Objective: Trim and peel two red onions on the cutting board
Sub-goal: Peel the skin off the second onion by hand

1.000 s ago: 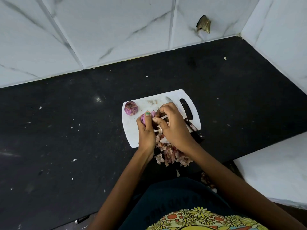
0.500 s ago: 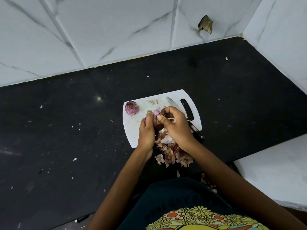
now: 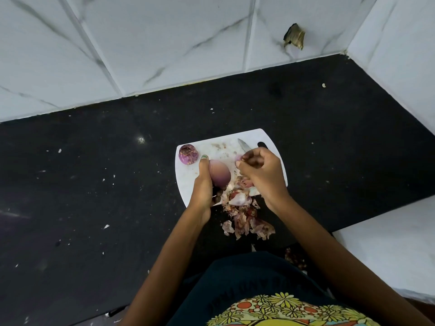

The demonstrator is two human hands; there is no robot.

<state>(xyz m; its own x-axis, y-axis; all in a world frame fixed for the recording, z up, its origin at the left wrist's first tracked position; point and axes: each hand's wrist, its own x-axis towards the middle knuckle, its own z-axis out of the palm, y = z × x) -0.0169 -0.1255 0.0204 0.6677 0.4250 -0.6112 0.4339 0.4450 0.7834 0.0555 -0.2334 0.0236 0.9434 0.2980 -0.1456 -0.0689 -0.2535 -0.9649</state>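
A white cutting board (image 3: 188, 184) lies on the black counter. My left hand (image 3: 203, 187) grips a smooth, pale purple onion (image 3: 220, 173) just above the board. My right hand (image 3: 261, 174) is off the onion to its right, its fingertips pinching a small piece of onion skin (image 3: 238, 158). A second red onion (image 3: 187, 154) with patchy skin sits at the board's far left corner. A knife lies on the board behind my right hand; only its blade tip (image 3: 242, 145) shows.
A heap of onion skins (image 3: 244, 217) spills from the board's near edge onto the black counter (image 3: 94, 196). Marble-tiled walls close the back and right. A white ledge (image 3: 386, 250) sits at the near right.
My right hand has pulled away from the onion to the right with a piece of skin. The onion in my left hand now shows a bare, smooth side.
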